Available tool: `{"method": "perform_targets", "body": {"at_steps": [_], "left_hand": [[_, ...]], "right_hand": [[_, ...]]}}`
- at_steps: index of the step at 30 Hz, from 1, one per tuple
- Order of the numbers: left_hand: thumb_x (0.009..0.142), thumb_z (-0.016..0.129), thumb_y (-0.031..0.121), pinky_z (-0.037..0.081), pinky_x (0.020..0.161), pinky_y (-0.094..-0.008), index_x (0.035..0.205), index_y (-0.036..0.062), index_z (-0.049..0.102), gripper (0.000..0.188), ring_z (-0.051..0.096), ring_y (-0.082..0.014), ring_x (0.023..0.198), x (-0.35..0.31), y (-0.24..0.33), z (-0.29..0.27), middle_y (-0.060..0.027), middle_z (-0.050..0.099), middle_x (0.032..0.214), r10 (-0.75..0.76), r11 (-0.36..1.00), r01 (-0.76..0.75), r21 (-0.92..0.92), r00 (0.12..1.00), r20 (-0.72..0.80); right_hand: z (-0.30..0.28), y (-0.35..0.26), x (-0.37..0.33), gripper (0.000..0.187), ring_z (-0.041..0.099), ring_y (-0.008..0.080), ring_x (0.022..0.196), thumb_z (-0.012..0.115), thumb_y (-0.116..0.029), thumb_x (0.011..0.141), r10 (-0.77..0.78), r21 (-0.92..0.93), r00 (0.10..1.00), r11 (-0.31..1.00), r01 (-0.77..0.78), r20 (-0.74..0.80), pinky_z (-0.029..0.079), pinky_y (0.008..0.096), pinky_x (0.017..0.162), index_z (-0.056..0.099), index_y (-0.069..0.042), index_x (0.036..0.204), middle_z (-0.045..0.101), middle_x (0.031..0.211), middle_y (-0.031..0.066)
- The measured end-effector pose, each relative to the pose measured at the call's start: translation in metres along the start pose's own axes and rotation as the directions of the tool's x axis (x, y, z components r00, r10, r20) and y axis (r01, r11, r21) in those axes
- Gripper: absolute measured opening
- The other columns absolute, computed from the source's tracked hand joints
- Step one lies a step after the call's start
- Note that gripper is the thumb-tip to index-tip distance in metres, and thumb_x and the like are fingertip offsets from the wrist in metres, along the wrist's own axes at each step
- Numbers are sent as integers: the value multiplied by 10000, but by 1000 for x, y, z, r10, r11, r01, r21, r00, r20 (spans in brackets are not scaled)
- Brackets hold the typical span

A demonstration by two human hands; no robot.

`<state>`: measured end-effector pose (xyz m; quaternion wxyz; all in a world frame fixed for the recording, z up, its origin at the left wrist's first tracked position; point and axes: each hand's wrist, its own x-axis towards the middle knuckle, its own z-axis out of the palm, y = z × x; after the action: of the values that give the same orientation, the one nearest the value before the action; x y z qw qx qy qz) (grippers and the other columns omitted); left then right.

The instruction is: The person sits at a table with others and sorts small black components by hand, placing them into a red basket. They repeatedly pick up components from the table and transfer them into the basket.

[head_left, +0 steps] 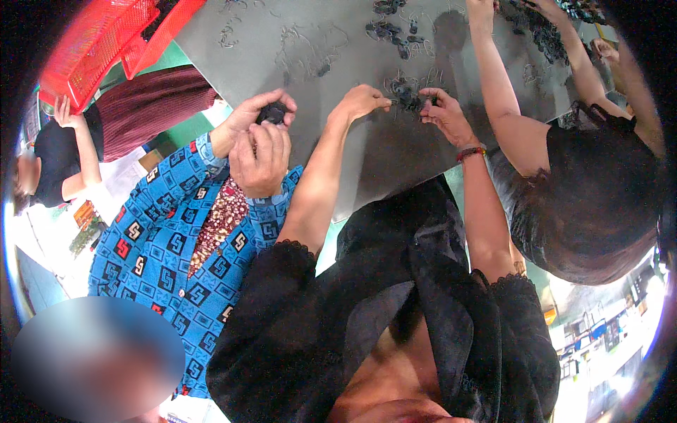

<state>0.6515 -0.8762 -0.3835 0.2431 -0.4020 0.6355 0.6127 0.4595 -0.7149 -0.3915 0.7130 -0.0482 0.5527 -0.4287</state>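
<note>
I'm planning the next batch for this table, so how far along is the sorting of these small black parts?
Done: cannot tell; no finished pile is clearly visible. In hand: the left hand and right hand pinch at a small cluster of black parts on the grey table. Left: more black parts and a larger heap still lie farther along.

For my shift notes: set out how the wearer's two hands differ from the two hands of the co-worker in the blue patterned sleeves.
The left hand and right hand are apart, each reaching to a small pile of dark parts on the grey table; the co-worker's hands are pressed together around one dark lump. The wearer's forearms are bare, with a red bracelet on the right wrist; the co-worker's are sleeved. Both pairs work over the same table.
</note>
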Motion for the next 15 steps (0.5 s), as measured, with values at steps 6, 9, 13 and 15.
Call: {"method": "perform_targets", "body": {"at_steps": [6,9,13,15], "left_hand": [[773,645,313,465,751,-367,844,74,696,255,622,-243,833,2,0,8,-106,671,826,-128,984,146,102,978,-164],[764,654,303,475,742,-416,899,68,651,271,616,-307,845,-3,11,13,-123,653,864,-104,887,284,365,892,-441],[760,651,302,484,710,-448,970,78,565,319,605,-345,840,10,26,60,-152,616,911,190,864,68,498,874,-448],[763,647,294,486,699,-447,969,81,544,313,605,-346,834,20,29,81,-162,607,914,252,841,-7,541,890,-380]], "right_hand": [[33,22,15,375,641,289,781,655,-340,763,-162,-895,913,322,-309,-374,523,380,675,548,-44,966,630,889,172],[42,31,22,320,627,353,821,635,-329,774,-207,-909,896,231,-346,-394,512,437,676,572,-41,897,636,879,186],[35,35,27,288,594,381,874,599,-300,801,-151,-888,919,354,-294,-365,485,467,707,574,-30,895,621,900,190],[23,40,17,254,589,387,872,568,-262,818,-199,-878,918,417,-237,-342,480,475,706,582,-25,908,621,899,191]]}}
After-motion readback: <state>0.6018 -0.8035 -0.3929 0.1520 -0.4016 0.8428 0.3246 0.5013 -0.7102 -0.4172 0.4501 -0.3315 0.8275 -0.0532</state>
